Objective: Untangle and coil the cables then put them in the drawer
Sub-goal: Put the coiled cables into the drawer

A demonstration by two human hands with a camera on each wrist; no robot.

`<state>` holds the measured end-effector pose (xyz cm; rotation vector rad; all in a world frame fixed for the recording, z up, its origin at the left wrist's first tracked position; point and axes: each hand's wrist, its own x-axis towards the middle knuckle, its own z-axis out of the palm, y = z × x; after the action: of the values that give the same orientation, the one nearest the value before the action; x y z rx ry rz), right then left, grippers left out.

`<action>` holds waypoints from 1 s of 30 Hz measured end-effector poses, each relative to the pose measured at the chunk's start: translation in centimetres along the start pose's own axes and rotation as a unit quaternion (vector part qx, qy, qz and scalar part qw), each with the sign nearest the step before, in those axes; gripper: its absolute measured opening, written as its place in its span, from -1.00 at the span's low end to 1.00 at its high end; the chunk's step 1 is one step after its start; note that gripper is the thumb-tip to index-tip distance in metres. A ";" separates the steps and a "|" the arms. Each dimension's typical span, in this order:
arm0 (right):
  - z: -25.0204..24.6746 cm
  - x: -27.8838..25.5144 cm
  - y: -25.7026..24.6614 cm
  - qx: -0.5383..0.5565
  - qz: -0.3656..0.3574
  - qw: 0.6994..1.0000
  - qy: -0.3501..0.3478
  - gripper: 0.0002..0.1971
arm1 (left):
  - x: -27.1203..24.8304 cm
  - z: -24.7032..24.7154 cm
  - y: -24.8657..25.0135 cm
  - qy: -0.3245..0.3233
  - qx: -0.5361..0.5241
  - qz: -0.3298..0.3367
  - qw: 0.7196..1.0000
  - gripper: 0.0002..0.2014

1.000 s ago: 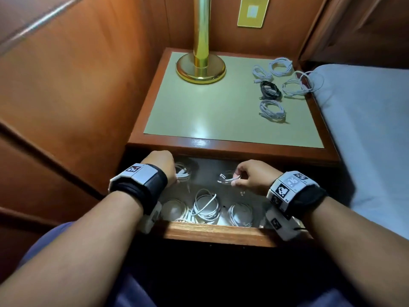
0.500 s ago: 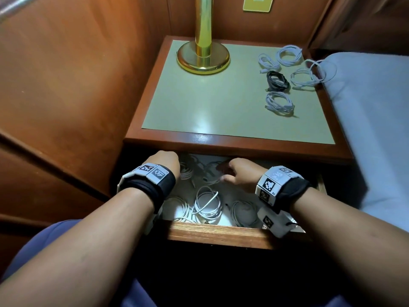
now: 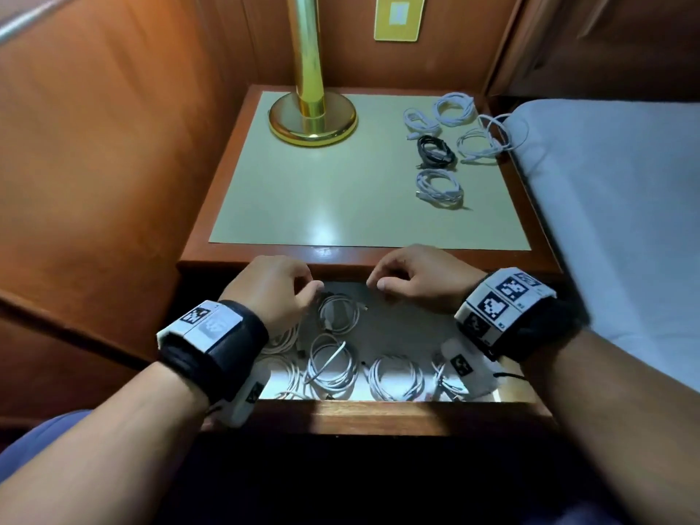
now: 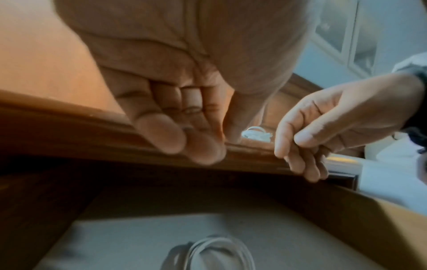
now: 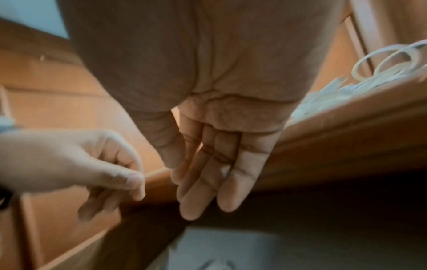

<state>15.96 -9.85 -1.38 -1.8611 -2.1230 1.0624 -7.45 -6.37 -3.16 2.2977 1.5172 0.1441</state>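
Observation:
The wooden drawer (image 3: 378,411) is pulled out and holds several coiled white cables, such as one at the back (image 3: 339,312) and two near the front (image 3: 331,367) (image 3: 396,377). My left hand (image 3: 303,286) and right hand (image 3: 382,280) hover over the drawer's back, by the nightstand's front edge. The fingers of both are loosely bent and hold nothing. The left wrist view shows an empty left palm (image 4: 184,131); the right wrist view shows the right fingers (image 5: 208,173) nearly straight. On the nightstand top lie a black coil (image 3: 435,149) and white coils (image 3: 439,185) (image 3: 454,108).
A brass lamp base (image 3: 312,121) stands at the back left of the green nightstand top (image 3: 322,191). A bed with a pale sheet (image 3: 613,221) adjoins on the right, and one loose white cable (image 3: 488,140) hangs over its edge. Wood panelling (image 3: 94,164) closes the left side.
The right hand let go of the white coil it was pinching, which now lies in the drawer. Both hands have lifted out towards the nightstand's edge.

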 end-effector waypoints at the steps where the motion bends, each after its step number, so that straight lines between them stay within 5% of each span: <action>1: -1.1 -0.6 0.6 0.022 0.010 0.999 0.035 -0.85 | -0.1 -0.3 0.4 0.033 -0.028 0.022 0.999 -0.79; 3: -3.1 -1.6 2.6 0.065 0.053 0.988 0.127 -0.90 | 0.4 -0.6 1.2 0.073 -0.077 0.047 0.993 -0.88; 5: -4.7 -2.5 5.4 0.062 0.123 0.968 0.211 -0.92 | 1.7 -0.6 2.4 0.057 -0.073 0.049 0.995 -0.77; 10: -6.5 -4.0 10.5 0.051 0.246 0.941 0.225 -0.82 | 6.7 -0.2 7.7 -0.047 0.026 0.001 0.999 -0.38; 15: -7.0 -4.0 11.8 0.064 0.236 0.945 0.219 -0.80 | 11.9 -0.1 15.0 -0.113 0.128 0.023 0.985 -0.11; 19: -7.1 -4.0 12.6 0.077 0.218 0.949 0.215 -0.75 | 14.9 0.8 17.4 -0.109 0.170 0.045 0.978 0.11; 22: -7.1 -3.7 12.9 0.070 0.206 0.953 0.211 -0.66 | 16.7 0.9 17.3 -0.089 0.142 0.026 0.985 0.08; 26: -7.2 -2.8 11.7 0.021 0.210 0.960 0.183 -0.39 | 18.9 0.3 15.4 -0.049 0.126 0.013 0.991 -0.03; 30: -6.4 -0.7 9.5 -0.033 0.180 0.974 0.133 0.02 | 21.4 -0.1 14.5 -0.050 0.141 0.014 0.989 0.08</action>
<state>27.26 -7.90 -1.81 -2.3303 -1.7337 0.7472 13.85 7.98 -0.35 2.5006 1.5392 -0.1889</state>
